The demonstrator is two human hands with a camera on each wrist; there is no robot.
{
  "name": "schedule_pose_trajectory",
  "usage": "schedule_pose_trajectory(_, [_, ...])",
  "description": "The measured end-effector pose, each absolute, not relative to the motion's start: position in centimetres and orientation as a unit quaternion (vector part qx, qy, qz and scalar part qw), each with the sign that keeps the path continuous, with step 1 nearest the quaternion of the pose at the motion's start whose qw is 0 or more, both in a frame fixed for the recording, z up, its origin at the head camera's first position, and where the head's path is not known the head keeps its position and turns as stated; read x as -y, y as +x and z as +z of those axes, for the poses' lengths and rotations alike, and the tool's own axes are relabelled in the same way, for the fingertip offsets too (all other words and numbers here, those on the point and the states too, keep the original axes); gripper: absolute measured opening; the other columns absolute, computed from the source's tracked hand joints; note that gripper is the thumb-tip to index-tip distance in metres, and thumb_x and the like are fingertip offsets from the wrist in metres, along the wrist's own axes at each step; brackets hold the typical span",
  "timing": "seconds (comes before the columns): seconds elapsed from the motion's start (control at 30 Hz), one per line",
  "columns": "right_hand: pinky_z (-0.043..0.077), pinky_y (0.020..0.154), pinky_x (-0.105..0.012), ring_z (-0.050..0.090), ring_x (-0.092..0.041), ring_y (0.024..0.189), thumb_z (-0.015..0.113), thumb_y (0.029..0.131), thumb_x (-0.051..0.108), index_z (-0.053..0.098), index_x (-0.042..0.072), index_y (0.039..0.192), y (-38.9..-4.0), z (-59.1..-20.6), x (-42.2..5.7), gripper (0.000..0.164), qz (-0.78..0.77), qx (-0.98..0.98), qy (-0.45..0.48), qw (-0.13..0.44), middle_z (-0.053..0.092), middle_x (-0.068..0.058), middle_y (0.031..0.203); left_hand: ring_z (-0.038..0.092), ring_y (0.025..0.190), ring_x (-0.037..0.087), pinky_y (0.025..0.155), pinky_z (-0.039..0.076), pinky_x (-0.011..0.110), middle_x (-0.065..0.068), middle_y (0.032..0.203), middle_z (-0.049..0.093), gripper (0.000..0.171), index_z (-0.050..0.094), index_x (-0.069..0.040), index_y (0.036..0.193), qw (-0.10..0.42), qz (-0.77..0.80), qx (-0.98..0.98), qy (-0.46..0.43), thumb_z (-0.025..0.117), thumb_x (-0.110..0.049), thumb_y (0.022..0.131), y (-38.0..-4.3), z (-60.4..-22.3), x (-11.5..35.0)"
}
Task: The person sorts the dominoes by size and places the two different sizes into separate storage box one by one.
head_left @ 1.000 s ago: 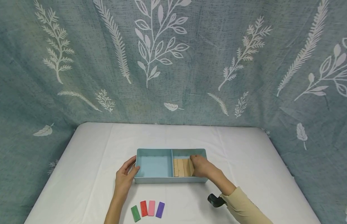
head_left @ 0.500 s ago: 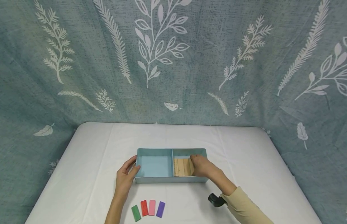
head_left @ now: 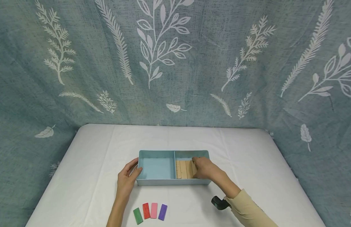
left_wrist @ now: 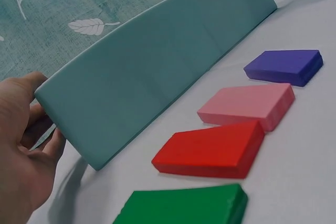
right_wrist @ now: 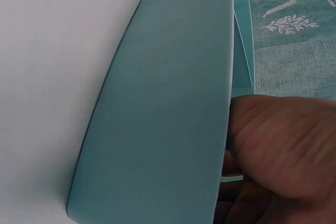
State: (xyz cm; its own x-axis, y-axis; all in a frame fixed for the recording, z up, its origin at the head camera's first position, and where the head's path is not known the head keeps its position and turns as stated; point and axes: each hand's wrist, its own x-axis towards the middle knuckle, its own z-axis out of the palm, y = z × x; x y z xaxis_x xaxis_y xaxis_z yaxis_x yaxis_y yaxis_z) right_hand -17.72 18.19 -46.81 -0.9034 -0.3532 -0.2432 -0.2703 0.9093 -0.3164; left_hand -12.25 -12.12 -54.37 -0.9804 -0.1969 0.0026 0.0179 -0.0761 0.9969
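A light blue box [head_left: 155, 182] with two compartments stands on the white-covered table. My left hand [head_left: 126, 178] holds its left end, thumb over the rim and fingers against the outside. Flat wooden blocks [head_left: 182, 170] lie side by side in the right compartment. Reaching in there, my right hand [head_left: 205, 168] grips the rightmost wooden block [head_left: 194, 171], which its fingers partly cover. The right wrist view has the box wall hiding those fingertips and the block. The left compartment [head_left: 157, 165] holds nothing.
In front of the box lie a green block [head_left: 138, 216], a red block [head_left: 146, 210], a pink block [head_left: 154, 210] and a purple block [head_left: 162, 212]. A black device [head_left: 219, 203] sits by the right sleeve. A leaf-patterned curtain [head_left: 192, 104] hangs behind the table.
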Motion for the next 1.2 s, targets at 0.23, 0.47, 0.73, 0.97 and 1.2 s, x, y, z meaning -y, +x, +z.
schedule_pose_trajectory(0.23, [0.055, 0.073, -0.039, 0.059, -0.022, 0.082, 0.092, 0.067, 0.014, 0.059, -0.010, 0.123, -17.4, -46.6, -18.3, 0.070, -0.135, -0.968, -0.163, 0.134, 0.067, -0.013, 0.096, 0.050, 0.131, 0.024, 0.097, 0.046, 0.017, 0.013, 0.137, 0.057, 0.042, 0.060, -0.001, 0.133, 0.088, -0.731, 0.675, 0.055, 0.070, -0.006, 0.092, -12.0, -53.9, 12.1])
schedule_pose_trajectory(0.47, [0.053, 0.091, -0.051, 0.061, -0.040, 0.109, 0.088, 0.072, 0.016, 0.055, -0.010, 0.131, -16.8, -45.2, -18.9, 0.072, -0.172, -0.966, -0.155, 0.116, 0.063, -0.025, 0.120, 0.054, 0.127, 0.028, 0.099, 0.046, 0.024, 0.017, 0.133, 0.059, 0.039, 0.061, 0.004, 0.128, 0.127, -0.724, 0.678, 0.020, 0.068, 0.005, 0.090, -12.0, -53.5, 11.9])
schedule_pose_trajectory(0.73, [0.054, 0.067, -0.036, 0.063, -0.021, 0.080, 0.084, 0.079, 0.015, 0.061, -0.008, 0.124, -16.6, -44.0, -20.2, 0.055, -0.232, -0.957, -0.170, 0.047, 0.067, -0.014, 0.101, 0.056, 0.124, 0.023, 0.099, 0.046, 0.026, 0.012, 0.128, 0.062, 0.036, 0.066, 0.001, 0.124, 0.149, -0.703, 0.696, 0.013, 0.070, 0.005, 0.089, -11.0, -52.5, 12.0])
schedule_pose_trajectory(0.97, [0.051, 0.062, -0.030, 0.060, -0.016, 0.076, 0.081, 0.082, 0.014, 0.065, -0.003, 0.119, -16.4, -44.0, -21.8, 0.044, -0.281, -0.946, -0.157, -0.048, 0.064, -0.004, 0.092, 0.056, 0.123, 0.023, 0.100, 0.046, 0.026, 0.009, 0.126, 0.063, 0.038, 0.067, -0.002, 0.122, 0.169, -0.668, 0.724, -0.014, 0.071, 0.008, 0.086, -9.7, -51.3, 12.3])
schedule_pose_trajectory(1.2, [0.049, 0.060, -0.030, 0.060, -0.020, 0.075, 0.080, 0.083, 0.012, 0.065, -0.001, 0.115, -16.1, -45.4, -23.4, 0.038, -0.315, -0.930, -0.118, -0.149, 0.062, -0.007, 0.087, 0.062, 0.112, 0.012, 0.093, 0.048, 0.015, 0.000, 0.119, 0.067, 0.045, 0.070, -0.006, 0.117, 0.219, -0.529, 0.819, -0.037, 0.078, 0.012, 0.077, -7.3, -51.5, 13.3])
